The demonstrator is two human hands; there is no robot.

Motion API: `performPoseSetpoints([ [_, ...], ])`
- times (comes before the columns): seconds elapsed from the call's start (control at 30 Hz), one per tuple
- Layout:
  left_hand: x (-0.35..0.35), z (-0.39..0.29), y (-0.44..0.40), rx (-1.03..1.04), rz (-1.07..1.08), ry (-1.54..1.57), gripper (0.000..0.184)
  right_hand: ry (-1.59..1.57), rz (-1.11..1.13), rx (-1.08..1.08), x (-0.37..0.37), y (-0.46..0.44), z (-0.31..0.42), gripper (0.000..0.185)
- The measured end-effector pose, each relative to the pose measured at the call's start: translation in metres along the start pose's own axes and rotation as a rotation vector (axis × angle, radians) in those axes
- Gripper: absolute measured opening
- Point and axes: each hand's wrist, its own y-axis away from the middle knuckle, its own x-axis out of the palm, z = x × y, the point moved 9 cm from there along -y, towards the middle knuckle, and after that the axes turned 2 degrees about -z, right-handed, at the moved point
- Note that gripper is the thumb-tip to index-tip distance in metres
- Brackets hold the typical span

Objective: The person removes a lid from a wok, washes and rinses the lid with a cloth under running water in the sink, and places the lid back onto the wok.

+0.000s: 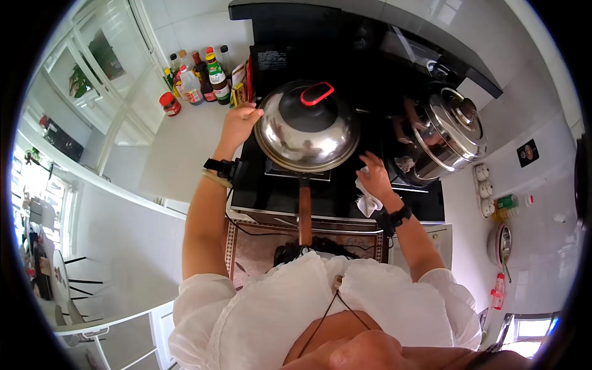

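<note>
A pan with a long wooden handle (304,213) sits on the black stove, covered by a domed steel lid (296,145). The lid has a dark centre and a red-edged black knob (317,94). At the lid's left rim is my left hand (239,128), its fingers bent and drawn together; whether they grip the rim or something small is hidden. My right hand (374,177) hovers to the right of the lid, fingers apart, over a crumpled white cloth (368,203). I cannot tell whether it touches the cloth.
A large steel pot (441,139) with a lid stands on the right side of the stove. Several sauce bottles (216,77) and a red-lidded jar (169,103) line the left counter (179,148). A bowl with a spoon (501,243) and a bottle (507,202) are at the right.
</note>
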Motion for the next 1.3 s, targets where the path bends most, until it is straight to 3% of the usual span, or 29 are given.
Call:
performPoseSetpoints([
  [0.1, -0.008, -0.015, 0.01, 0.053, -0.119, 0.005, 0.02, -0.212, -0.213, -0.166, -0.086, -0.051, 0.103, 0.061],
  [0.2, -0.002, -0.009, 0.023, -0.005, -0.214, 0.126, 0.023, -0.146, -0.197, -0.328, -0.123, -0.112, 0.145, 0.067],
  [0.27, 0.005, 0.013, 0.038, -0.156, -0.258, 0.325, 0.026, 0.009, -0.099, -0.372, -0.107, -0.151, 0.158, 0.071],
  [0.4, -0.005, 0.027, 0.083, -0.273, -0.319, 0.355, 0.031, 0.209, 0.015, -0.532, -0.067, -0.199, 0.176, 0.075],
  [0.5, -0.023, 0.045, 0.117, -0.311, -0.389, 0.299, 0.03, 0.275, 0.19, -0.544, -0.035, -0.216, 0.17, 0.064],
  [0.7, -0.059, 0.05, 0.158, -0.426, -0.454, 0.221, 0.033, 0.209, 0.104, -0.478, -0.039, -0.215, 0.168, 0.041],
  [1.0, -0.062, 0.054, 0.155, -0.402, -0.467, 0.23, 0.031, -0.065, 0.021, -0.287, -0.105, -0.21, 0.123, 0.045],
  [1.13, -0.043, 0.054, 0.155, -0.389, -0.382, 0.093, 0.034, 0.028, -0.025, -0.175, -0.105, -0.216, 0.099, 0.045],
  [1.3, 0.069, 0.063, 0.208, -0.799, 0.139, 0.568, 0.049, 0.269, -0.053, -0.141, -0.088, -0.218, 0.134, 0.044],
])
